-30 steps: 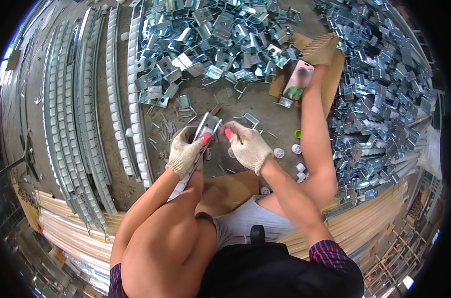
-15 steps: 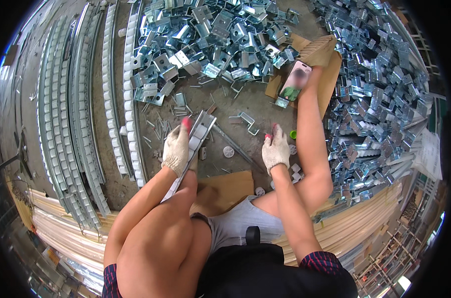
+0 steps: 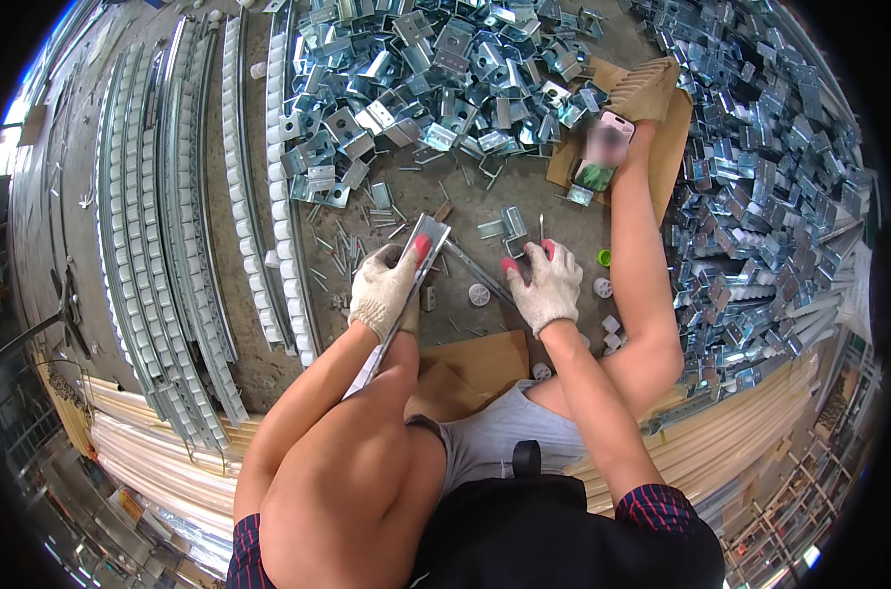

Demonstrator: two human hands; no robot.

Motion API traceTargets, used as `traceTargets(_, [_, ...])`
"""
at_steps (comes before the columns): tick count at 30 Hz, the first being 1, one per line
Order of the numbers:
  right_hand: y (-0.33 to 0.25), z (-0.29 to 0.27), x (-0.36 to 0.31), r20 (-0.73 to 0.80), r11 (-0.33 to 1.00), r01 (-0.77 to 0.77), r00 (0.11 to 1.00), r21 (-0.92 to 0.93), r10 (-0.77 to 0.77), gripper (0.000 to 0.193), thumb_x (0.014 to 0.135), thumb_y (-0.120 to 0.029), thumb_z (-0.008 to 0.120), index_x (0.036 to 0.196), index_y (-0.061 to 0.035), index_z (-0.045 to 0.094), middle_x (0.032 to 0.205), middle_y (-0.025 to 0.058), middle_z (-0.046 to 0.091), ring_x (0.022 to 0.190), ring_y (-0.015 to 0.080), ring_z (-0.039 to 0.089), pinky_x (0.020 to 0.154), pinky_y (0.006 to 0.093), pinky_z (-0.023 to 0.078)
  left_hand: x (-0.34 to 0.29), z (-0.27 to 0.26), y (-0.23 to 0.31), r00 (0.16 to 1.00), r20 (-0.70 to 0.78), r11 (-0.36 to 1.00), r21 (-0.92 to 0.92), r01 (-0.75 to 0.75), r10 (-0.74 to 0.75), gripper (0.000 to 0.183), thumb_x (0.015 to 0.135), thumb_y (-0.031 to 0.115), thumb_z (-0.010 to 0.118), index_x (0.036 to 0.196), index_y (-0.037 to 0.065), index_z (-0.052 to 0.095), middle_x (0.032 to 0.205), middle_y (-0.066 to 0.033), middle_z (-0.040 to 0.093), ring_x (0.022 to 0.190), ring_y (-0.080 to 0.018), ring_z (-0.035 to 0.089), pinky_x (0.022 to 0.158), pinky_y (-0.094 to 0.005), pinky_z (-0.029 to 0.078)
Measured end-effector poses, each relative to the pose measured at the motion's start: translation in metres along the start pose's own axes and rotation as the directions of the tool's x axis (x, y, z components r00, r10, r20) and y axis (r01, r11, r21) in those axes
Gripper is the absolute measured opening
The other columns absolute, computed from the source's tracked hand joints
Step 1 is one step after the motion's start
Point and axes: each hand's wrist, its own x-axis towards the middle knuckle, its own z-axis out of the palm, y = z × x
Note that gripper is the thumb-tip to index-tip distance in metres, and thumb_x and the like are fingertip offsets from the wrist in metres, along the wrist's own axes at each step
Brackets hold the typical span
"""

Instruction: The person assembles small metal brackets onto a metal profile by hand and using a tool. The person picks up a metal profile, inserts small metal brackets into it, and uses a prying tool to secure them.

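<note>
A metal channel strip (image 3: 406,285) runs along the person's left shin, its top end clasped by the gloved left hand (image 3: 386,288), fingers curled round it. The gloved right hand (image 3: 543,285) rests just beside it on the concrete floor (image 3: 465,196), fingers bent over a thin nail (image 3: 540,228). White plastic rollers (image 3: 480,294) lie between. Farther off, a heap of zinc brackets (image 3: 445,59) and rows of roller rails (image 3: 200,196).

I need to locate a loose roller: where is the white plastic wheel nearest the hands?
In the head view, the white wheel lies on the floor between the left hand and right hand, nearer the right.
</note>
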Motion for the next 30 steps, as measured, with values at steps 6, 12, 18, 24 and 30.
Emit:
traceTargets(6, [-0.01,-0.001,0.004,0.023,0.997,-0.066,0.998,-0.027,0.066,0.054,0.082,-0.049,0.081,0.124,-0.016,0.071,0.126,0.0124,0.064,0.123,0.0342,0.057,0.104,0.0528,0.043,0.008,-0.004,0.002,0.954,-0.009,0.953,-0.041,0.299,-0.3,0.068,0.102,0.06,0.06,0.125,-0.004,0.068,0.103,-0.0136,0.073,0.095,-0.0194,0.07,0.088,-0.0345,0.053])
traceTargets(12, [-0.009,0.006,0.018,0.029,0.998,-0.054,0.998,0.012,0.054,0.04,0.083,-0.044,0.082,0.107,-0.0131,0.071,0.111,0.0087,0.068,0.114,0.0325,0.06,0.097,0.0504,0.046,-0.012,-0.024,0.054,0.962,0.242,0.988,0.12,0.101,-0.128,0.093,0.09,0.075,0.063,0.136,-0.007,0.061,0.12,-0.0274,0.072,0.115,-0.0338,0.071,0.1,-0.0424,0.054])
traceTargets(18, [0.01,0.003,0.018,0.342,0.338,-0.368,0.93,0.866,0.136,0.011,0.088,-0.008,0.07,0.098,-0.008,0.064,0.095,0.0002,0.064,0.094,0.014,0.063,0.075,0.0324,0.053,-0.029,-0.015,0.062,0.991,0.082,0.864,0.487,-0.13,0.103,0.079,0.086,0.07,0.068,0.12,-0.001,0.069,0.104,-0.0269,0.076,0.104,-0.0423,0.073,0.094,-0.0479,0.056])
traceTargets(24, [-0.025,-0.04,0.037,0.549,-0.019,-0.549,0.836,0.836,-0.01,0.005,0.1,-0.012,0.063,0.103,-0.011,0.066,0.081,-0.0061,0.059,0.071,0.0036,0.052,0.06,0.0221,0.042,-0.041,-0.042,0.068,0.958,0.284,0.919,0.365,-0.147,0.04,0.075,0.084,0.066,0.073,0.12,0.001,0.07,0.101,-0.026,0.076,0.102,-0.0431,0.073,0.092,-0.0467,0.057])
traceTargets(30, [-0.062,-0.029,0.054,0.567,0.047,-0.569,0.822,0.821,0.053,0.018,0.097,-0.022,0.079,0.087,-0.014,0.066,0.073,-0.0091,0.057,0.062,0.0014,0.047,0.056,0.021,0.037,-0.052,-0.041,0.057,0.964,0.256,0.933,0.326,-0.15,0.065,0.074,0.085,0.065,0.073,0.133,0.008,0.068,0.111,-0.0238,0.076,0.109,-0.0401,0.073,0.097,-0.0457,0.055])
